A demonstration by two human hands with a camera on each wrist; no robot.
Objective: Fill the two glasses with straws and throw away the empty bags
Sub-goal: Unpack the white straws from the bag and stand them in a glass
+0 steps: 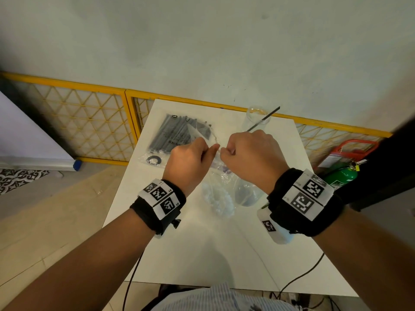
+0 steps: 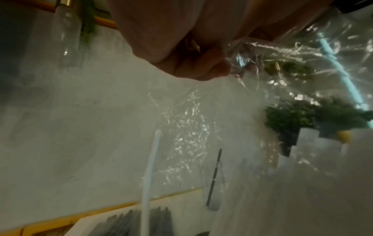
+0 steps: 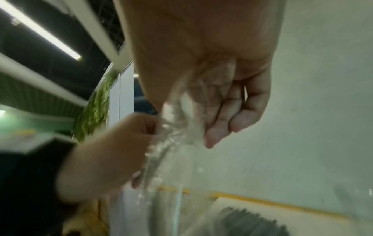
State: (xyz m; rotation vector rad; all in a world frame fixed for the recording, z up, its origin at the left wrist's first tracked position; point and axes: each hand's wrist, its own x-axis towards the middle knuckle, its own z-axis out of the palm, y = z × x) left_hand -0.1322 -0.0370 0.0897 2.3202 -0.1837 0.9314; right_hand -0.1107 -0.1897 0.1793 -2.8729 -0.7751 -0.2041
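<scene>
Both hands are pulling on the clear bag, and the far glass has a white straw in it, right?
Not quite. Both hands, left and right, do hold the clear bag, but the straw in the far glass is black, as the head view shows.

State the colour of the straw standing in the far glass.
Black. The straw leans in the far glass; the head view shows it best.

Clear plastic bag (image 1: 219, 194) of white straws, hanging crumpled above the white table; bag of black straws (image 1: 177, 136) lying flat at far left; far glass (image 1: 256, 118) upright holding one black straw (image 1: 266, 118); near glass (image 1: 247, 191) mostly hidden
</scene>
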